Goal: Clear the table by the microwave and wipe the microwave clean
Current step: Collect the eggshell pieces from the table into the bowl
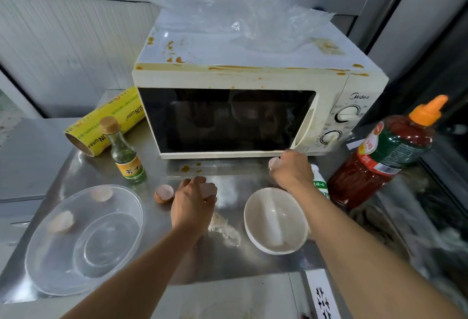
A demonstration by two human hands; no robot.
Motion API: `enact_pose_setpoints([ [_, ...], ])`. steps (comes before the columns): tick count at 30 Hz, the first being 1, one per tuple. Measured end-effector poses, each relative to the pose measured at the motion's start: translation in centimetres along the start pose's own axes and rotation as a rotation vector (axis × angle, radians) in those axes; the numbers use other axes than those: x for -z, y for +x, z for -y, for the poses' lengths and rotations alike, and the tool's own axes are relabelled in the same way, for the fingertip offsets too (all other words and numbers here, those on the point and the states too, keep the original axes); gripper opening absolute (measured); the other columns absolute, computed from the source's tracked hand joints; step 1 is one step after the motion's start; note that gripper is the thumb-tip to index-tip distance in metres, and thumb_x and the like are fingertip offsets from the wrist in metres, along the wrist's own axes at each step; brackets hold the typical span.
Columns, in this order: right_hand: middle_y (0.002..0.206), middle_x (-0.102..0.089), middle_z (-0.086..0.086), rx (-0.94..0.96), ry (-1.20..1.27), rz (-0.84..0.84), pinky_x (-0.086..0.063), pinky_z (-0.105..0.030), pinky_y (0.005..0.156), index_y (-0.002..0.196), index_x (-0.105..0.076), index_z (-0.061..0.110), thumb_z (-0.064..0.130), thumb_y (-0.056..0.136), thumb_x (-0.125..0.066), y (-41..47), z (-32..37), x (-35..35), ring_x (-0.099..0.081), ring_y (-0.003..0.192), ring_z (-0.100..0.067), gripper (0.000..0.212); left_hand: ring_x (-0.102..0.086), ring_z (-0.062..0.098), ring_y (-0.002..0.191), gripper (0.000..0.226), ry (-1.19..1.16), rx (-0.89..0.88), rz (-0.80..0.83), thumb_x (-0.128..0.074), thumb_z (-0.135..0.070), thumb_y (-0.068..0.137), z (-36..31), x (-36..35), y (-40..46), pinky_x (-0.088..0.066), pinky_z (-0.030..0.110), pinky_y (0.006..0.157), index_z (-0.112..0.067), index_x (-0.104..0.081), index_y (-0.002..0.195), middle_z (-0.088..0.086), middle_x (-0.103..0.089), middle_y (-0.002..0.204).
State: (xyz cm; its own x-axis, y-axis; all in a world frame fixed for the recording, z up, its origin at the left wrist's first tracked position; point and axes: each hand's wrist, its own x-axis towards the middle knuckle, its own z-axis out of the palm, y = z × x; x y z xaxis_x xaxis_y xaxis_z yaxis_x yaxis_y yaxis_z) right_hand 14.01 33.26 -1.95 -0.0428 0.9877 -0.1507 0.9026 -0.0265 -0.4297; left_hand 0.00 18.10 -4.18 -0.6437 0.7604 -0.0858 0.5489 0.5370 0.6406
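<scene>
A cream microwave (253, 75) with orange sauce stains on its top and front edge stands at the back of the steel table (228, 260). My left hand (191, 207) grips an eggshell half (209, 189) just in front of the microwave. Another eggshell half (164, 193) lies on the table to its left. My right hand (291, 171) pinches a pale eggshell piece (274, 163) near the microwave's lower right corner. Two more shell pieces (101, 194) lie in a clear plastic bowl (63, 278) at the front left.
A white bowl (291, 245) sits under my right forearm, with spilled flour (225, 230) beside it. A small glass bottle (124, 151) and a yellow wrap roll (111, 118) stand left. A red sauce bottle (385, 156) and a white bottle (320, 184) are right. Crumpled plastic (240, 9) covers the microwave.
</scene>
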Motion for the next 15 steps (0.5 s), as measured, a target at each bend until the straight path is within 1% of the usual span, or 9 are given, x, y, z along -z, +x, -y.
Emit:
enact_pose_setpoints([
  [2, 0.111, -0.062, -0.017, -0.025, 0.01, -0.005, -0.04, -0.031, 0.071, 0.099, -0.063, 0.004, 0.019, 0.084, -0.053, 0.8, -1.3, 0.4, -0.057, 0.1, -0.037, 0.024, -0.059, 0.029, 0.102, 0.042, 0.006, -0.01, 0.013, -0.067, -0.017, 0.081, -0.5, -0.3, 0.1, -0.043, 0.031, 0.077, -0.015, -0.058, 0.123, 0.012, -0.058, 0.119],
  [4, 0.112, -0.061, -0.02, -0.03, 0.016, 0.014, -0.042, -0.032, 0.075, 0.099, -0.063, 0.003, 0.018, 0.084, -0.053, 1.3, -2.3, 0.2, -0.057, 0.103, -0.037, 0.023, -0.058, 0.03, 0.103, 0.043, 0.013, -0.014, 0.023, -0.067, -0.017, 0.082, -0.8, -0.7, 0.1, -0.044, 0.031, 0.076, -0.016, -0.057, 0.124, 0.012, -0.058, 0.12],
  [5, 0.111, -0.062, -0.021, -0.034, 0.023, 0.029, -0.042, -0.031, 0.075, 0.098, -0.063, 0.002, 0.018, 0.085, -0.053, 1.4, -2.6, 0.0, -0.057, 0.103, -0.037, 0.023, -0.058, 0.03, 0.103, 0.043, 0.014, -0.014, 0.024, -0.066, -0.017, 0.082, -0.9, -0.9, 0.1, -0.044, 0.032, 0.075, -0.016, -0.057, 0.124, 0.012, -0.057, 0.12],
  [9, 0.106, -0.063, -0.022, -0.049, 0.015, 0.081, -0.031, -0.026, 0.071, 0.097, -0.064, 0.0, 0.016, 0.087, -0.052, 1.7, -3.1, -0.7, -0.055, 0.103, -0.036, 0.022, -0.057, 0.031, 0.104, 0.041, 0.009, -0.013, 0.026, -0.067, -0.016, 0.081, -1.0, -1.4, 0.2, -0.045, 0.033, 0.078, -0.016, -0.059, 0.122, 0.011, -0.058, 0.119],
  [12, 0.107, -0.062, -0.02, -0.031, -0.035, 0.129, -0.032, -0.026, 0.069, 0.09, -0.06, 0.003, 0.013, 0.086, -0.053, 1.9, -2.7, -0.9, -0.055, 0.101, -0.035, 0.013, -0.058, 0.031, 0.102, 0.04, 0.017, -0.013, 0.016, -0.067, -0.014, 0.08, -0.9, -1.5, 0.3, -0.044, 0.032, 0.077, -0.015, -0.061, 0.119, 0.013, -0.059, 0.116],
  [15, 0.107, -0.062, -0.015, -0.032, -0.102, 0.161, -0.032, -0.024, 0.068, 0.1, -0.061, 0.004, 0.015, 0.086, -0.051, 1.9, -2.4, -0.7, -0.055, 0.099, -0.032, 0.02, -0.058, 0.031, 0.103, 0.041, 0.023, -0.015, 0.016, -0.067, -0.014, 0.079, -0.7, -1.4, 0.3, -0.043, 0.031, 0.077, -0.014, -0.06, 0.12, 0.013, -0.06, 0.116],
])
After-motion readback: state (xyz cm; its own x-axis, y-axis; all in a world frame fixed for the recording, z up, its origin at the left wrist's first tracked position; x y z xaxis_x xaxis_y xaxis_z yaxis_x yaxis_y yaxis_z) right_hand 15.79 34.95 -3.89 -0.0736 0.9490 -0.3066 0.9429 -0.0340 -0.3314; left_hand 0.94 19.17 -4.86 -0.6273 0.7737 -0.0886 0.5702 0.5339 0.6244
